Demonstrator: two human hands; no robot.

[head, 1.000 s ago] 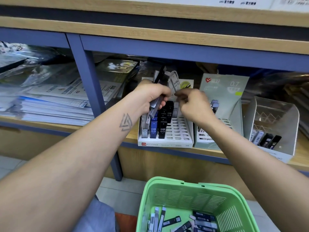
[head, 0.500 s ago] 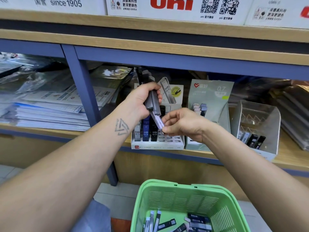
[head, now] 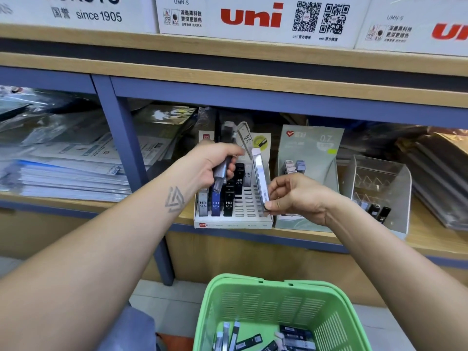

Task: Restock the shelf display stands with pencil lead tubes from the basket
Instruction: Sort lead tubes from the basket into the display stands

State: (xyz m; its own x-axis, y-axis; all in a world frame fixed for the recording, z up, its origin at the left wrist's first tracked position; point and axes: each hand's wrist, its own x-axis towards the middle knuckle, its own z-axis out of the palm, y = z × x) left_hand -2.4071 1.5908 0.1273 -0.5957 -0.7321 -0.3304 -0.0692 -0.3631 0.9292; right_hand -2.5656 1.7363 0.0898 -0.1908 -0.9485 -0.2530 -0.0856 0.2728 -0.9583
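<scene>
A white slotted display stand sits on the shelf with several HB 0.5 lead tubes standing in its left slots. My left hand is shut on a bunch of grey lead tubes above the stand. My right hand pinches the bottom end of a single pale lead tube, held upright over the stand's right side. A green basket below holds several more tubes.
A grey-green 0.7 display stand with a few tubes stands to the right, then a clear stand holding dark tubes. Stacked paper packs fill the left bay behind a blue upright post. White uni boxes line the shelf above.
My right hand has pulled one pale tube out of the bunch in my left hand and moved it right, turning it upright over the stand. The camera has tilted up a little.
</scene>
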